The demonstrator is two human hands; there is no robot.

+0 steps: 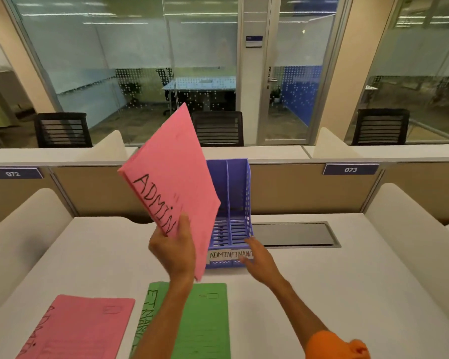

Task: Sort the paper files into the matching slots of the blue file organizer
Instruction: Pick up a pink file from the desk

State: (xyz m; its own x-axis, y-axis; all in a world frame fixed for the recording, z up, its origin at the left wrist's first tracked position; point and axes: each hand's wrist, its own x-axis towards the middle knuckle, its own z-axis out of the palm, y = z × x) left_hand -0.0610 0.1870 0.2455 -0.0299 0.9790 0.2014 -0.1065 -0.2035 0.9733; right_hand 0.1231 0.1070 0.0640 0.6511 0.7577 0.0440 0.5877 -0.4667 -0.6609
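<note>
- Nearest the camera, an orange sleeve [335, 345] covers the upper part of the right arm at the bottom edge of the view.
- Two files lie flat on the white desk [347, 281] at the near edge: a pink file on the desk [81, 327] to the left, with hand-lettered text partly cut off by the frame, and a green file [205, 322] just beside it to the right, lettered along its left margin. The left forearm crosses over the green file.
- Left hand [174, 252]: closed on the lower corner of a raised pink file [171, 177], thumb on the front face. This file is held in the air, tilted, with its top leaning away and to the right. "ADMIN" is written in black along its left edge.
- The raised pink file covers the left part of the blue file organizer [233, 203]. Whether the two touch cannot be determined.
- The blue file organizer stands upright on the desk, behind the hands. Two slots show, separated by a divider, and both appear empty. Paper labels on the front base read "ADMIN" [219, 254] and, partly covered, "FINANC" [242, 254].
- Right hand [257, 257]: open, fingers extended, placed at the front right corner of the organizer base, over the end of the second label. It grips nothing.
- A grey cable hatch [293, 234] is recessed in the desk to the right of the organizer.
- Partition plates read "072" [13, 173] and "073" [350, 169]. Black chairs [218, 128] stand beyond the partition.
</note>
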